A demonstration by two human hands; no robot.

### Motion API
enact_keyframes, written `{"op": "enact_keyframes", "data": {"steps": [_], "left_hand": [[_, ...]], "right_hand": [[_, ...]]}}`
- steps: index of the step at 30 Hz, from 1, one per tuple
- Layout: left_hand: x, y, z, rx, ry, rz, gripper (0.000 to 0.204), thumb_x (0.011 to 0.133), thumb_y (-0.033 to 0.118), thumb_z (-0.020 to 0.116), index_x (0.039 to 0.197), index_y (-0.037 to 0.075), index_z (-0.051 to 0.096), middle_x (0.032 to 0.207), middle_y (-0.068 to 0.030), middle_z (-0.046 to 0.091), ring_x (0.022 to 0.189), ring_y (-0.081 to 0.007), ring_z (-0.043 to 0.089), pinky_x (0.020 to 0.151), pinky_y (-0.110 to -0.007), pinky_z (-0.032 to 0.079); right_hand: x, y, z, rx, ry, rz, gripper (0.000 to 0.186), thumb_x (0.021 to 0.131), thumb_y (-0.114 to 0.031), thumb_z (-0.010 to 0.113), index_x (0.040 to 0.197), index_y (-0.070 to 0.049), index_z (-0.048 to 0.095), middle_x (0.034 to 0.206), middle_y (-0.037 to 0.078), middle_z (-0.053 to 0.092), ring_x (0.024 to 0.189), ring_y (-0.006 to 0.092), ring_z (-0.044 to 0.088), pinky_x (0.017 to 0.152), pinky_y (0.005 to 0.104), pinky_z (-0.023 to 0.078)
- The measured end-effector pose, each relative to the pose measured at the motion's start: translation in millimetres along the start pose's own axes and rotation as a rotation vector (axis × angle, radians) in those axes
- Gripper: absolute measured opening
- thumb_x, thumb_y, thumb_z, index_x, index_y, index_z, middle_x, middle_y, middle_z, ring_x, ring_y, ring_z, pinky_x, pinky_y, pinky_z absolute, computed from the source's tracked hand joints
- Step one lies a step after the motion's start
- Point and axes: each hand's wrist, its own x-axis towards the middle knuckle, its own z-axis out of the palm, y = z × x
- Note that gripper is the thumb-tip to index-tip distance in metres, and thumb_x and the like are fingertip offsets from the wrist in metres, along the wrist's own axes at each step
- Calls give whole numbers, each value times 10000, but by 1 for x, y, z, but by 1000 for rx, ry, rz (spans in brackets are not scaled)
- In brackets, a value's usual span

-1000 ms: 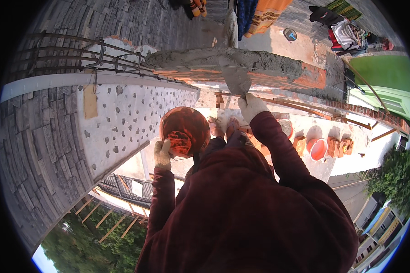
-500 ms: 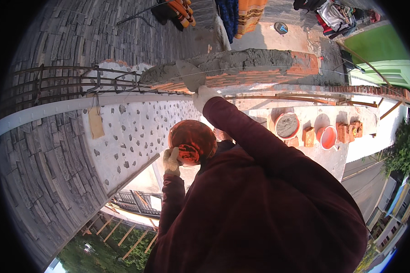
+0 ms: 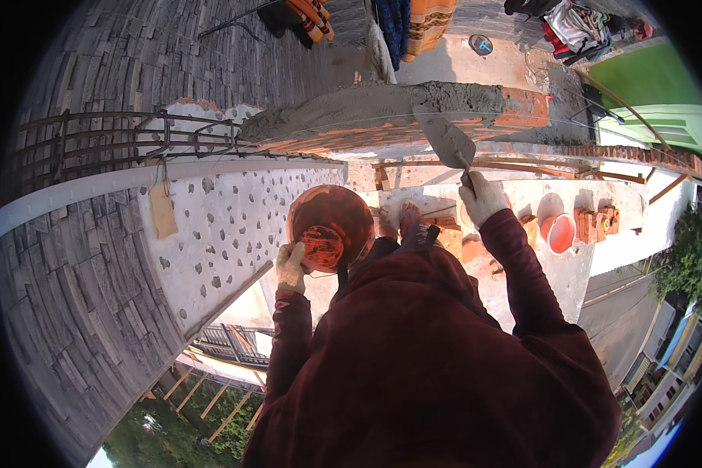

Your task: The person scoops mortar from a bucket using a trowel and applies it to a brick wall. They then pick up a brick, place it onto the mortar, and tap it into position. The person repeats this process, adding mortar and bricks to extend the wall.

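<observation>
1. Trowel [image 3: 447, 140] gripped by gloved right hand [image 3: 482, 197], blade lying on wet grey mortar [image 3: 382, 105] atop the brick wall [image 3: 522, 109].
2. Round orange pan [image 3: 331, 226] held at its rim by gloved left hand [image 3: 291, 267].
3. Tan tag [image 3: 164, 210] hanging on white speckled wall, below rebar [image 3: 109, 140].
4. Orange bucket [image 3: 560, 232] and stacked bricks [image 3: 597, 220] lower right; pan contents hard to make out.
</observation>
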Motion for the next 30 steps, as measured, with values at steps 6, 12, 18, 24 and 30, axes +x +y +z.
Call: {"op": "enact_keyframes", "data": {"steps": [6,12,18,24,30], "left_hand": [[-7,-8,-22,-38,37,-45,285,934,271,748,1009,41,597,711,-44,608,525,-134,535,485,-291,435],[0,13,-24,132,31,5,290,933,276,756,1027,49,602,730,-46,615,536,-132,541,486,-286,433],[10,2,-22,-22,12,22,296,942,305,759,988,75,578,777,-38,631,570,-133,563,511,-289,471],[16,-12,-29,-181,86,3,238,962,294,725,988,108,580,881,-38,664,683,-142,620,621,-310,547],[39,-33,-26,-159,383,13,242,953,288,748,951,78,627,872,3,630,706,-107,550,654,-281,465]], "right_hand": [[52,-35,54,-155,-71,-343,310,939,-279,651,1102,-25,578,1011,227,675,905,425,683,750,523,548],[118,-45,18,-323,26,-375,280,915,-280,653,1093,-65,641,984,193,717,935,400,706,793,512,564],[100,61,-62,-319,122,-296,285,886,-287,684,1113,-115,675,998,164,735,947,382,700,821,502,553],[-3,83,-152,-533,56,-170,259,880,-200,700,1117,-117,638,1031,132,652,914,380,686,771,493,556],[13,-46,-123,-687,319,-352,470,893,-172,682,1339,-103,553,1032,138,625,881,341,693,675,454,578]]}}
